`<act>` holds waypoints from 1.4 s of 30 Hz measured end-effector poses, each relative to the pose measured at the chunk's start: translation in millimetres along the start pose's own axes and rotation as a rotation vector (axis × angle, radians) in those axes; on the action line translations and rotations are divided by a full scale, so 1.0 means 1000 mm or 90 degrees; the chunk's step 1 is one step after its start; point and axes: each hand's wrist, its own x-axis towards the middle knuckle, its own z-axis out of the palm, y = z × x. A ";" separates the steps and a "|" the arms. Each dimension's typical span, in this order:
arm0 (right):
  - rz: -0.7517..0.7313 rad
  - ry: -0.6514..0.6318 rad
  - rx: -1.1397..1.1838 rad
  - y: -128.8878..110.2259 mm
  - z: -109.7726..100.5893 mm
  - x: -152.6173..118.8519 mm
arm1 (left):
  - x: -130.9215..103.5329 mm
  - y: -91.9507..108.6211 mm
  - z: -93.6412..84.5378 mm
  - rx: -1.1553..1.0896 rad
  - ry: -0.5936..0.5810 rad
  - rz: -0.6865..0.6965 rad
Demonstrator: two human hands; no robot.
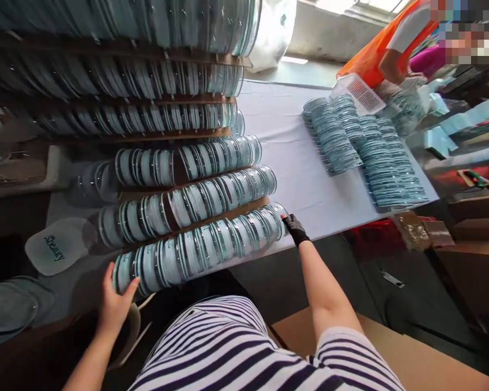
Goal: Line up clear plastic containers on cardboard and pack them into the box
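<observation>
A long row of round, clear, glass-like discs [199, 247] stands on edge along the near side of the white-covered table. At its left end my left hand [118, 290], bare, presses with thumb and fingers spread around the outermost discs. My right hand [296, 229], in a dark glove that leaves a fingertip bare, grips the right end of the same row. Part of its fingers is hidden behind the last disc. Right behind lie two similar rows, the middle one [224, 190] and the farther one [215, 158], with brown strips between rows.
More disc rows [146, 117] rise in layers at the back left. Flat stacks of discs [387, 163] and a white basket [358, 92] sit at the table's right end, where a person in orange [370, 49] works. A printed translucent sheet [57, 246] lies left.
</observation>
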 end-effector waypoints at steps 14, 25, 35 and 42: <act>-0.087 -0.164 0.213 0.053 0.047 -0.014 | -0.013 0.242 0.174 0.258 -0.312 0.594; 0.017 -0.237 0.385 0.081 0.012 0.019 | -0.020 0.292 0.265 0.439 -0.514 0.623; -0.136 -0.092 0.144 0.062 0.022 -0.013 | -0.022 0.292 0.266 0.430 -0.465 0.665; -0.454 0.119 -0.042 0.054 0.014 -0.066 | -0.019 0.285 0.266 0.432 -0.463 0.688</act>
